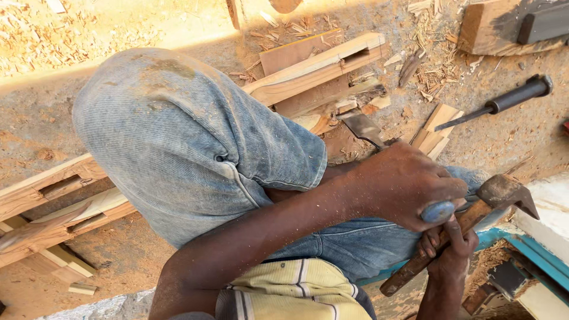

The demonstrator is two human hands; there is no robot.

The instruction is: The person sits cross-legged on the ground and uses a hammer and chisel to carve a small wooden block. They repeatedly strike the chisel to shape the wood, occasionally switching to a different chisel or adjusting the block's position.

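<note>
Now left hand (409,186) grips chisel (363,127) (broad-bladed) — right hand (451,246), hammer (468,222).

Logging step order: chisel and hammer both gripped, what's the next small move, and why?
Probably set the chisel blade down on the timber. The left hand grips its handle with the blade off the wood; the right hand holds the hammer beside it, not raised.
</note>
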